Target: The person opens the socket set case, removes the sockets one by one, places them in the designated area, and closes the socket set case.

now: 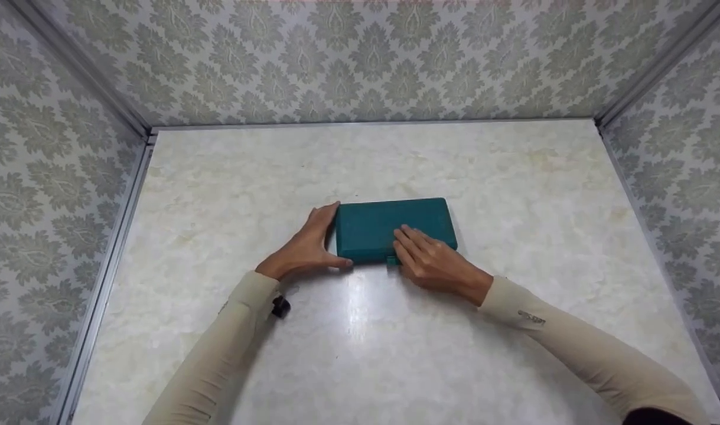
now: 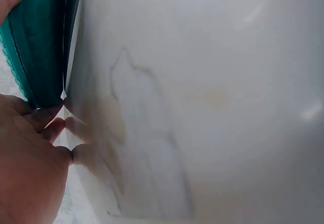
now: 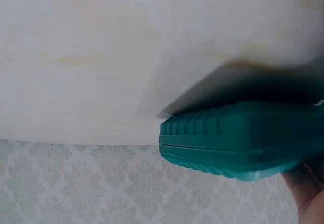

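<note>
A closed teal case (image 1: 371, 227) lies flat near the middle of the table. My left hand (image 1: 306, 245) spans its left end, thumb at the front corner and fingers at the back corner. In the left wrist view the left hand (image 2: 33, 158) touches the end of the case (image 2: 43, 47). My right hand (image 1: 433, 262) rests on the lid's front right part, fingers extended together, beside a small latch (image 1: 391, 260) on the front edge. The right wrist view shows the ridged side of the case (image 3: 212, 138) and part of the right hand (image 3: 306, 193).
The pale marbled table (image 1: 360, 165) is bounded by a patterned back wall (image 1: 336, 65) and patterned side panels (image 1: 29, 224). A small black object (image 1: 281, 307) sits at the left sleeve's cuff.
</note>
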`<state>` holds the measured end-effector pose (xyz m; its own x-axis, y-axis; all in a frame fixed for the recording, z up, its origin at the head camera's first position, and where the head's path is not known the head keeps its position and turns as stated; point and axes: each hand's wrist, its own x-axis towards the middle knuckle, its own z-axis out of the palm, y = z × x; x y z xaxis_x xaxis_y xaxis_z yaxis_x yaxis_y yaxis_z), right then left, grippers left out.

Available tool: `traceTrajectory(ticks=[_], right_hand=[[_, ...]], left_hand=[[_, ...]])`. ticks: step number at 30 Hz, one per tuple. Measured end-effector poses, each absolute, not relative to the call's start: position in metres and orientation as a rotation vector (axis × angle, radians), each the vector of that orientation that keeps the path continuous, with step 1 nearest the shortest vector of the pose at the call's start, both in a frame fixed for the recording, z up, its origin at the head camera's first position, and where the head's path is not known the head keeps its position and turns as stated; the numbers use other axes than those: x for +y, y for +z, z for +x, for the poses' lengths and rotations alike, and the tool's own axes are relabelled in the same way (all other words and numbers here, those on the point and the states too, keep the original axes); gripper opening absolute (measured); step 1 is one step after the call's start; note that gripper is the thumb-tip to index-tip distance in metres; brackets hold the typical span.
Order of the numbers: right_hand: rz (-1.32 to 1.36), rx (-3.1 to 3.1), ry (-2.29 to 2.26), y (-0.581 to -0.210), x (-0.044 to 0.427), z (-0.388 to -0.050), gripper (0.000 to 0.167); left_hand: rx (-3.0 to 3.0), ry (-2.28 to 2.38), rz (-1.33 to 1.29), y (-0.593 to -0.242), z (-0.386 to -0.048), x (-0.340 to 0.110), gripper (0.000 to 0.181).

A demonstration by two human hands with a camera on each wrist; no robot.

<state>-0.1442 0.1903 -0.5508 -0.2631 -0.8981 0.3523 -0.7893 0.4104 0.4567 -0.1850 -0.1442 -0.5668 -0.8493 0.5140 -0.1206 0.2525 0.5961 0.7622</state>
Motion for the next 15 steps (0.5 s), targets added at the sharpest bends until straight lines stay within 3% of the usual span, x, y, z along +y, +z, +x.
traceTrajectory(ticks=[7,15], right_hand=[[1.446,-2.143,-0.293,-0.550,0.190,-0.139,0.057],[1.457,-2.201,-0.215,-0.548,0.191,-0.139,0.044]], left_hand=[[2.579,1.057,0.727,-0.574,-0.182,-0.141,0.141],[2.586,1.063,0.671,-0.576,-0.174,-0.140,0.142]])
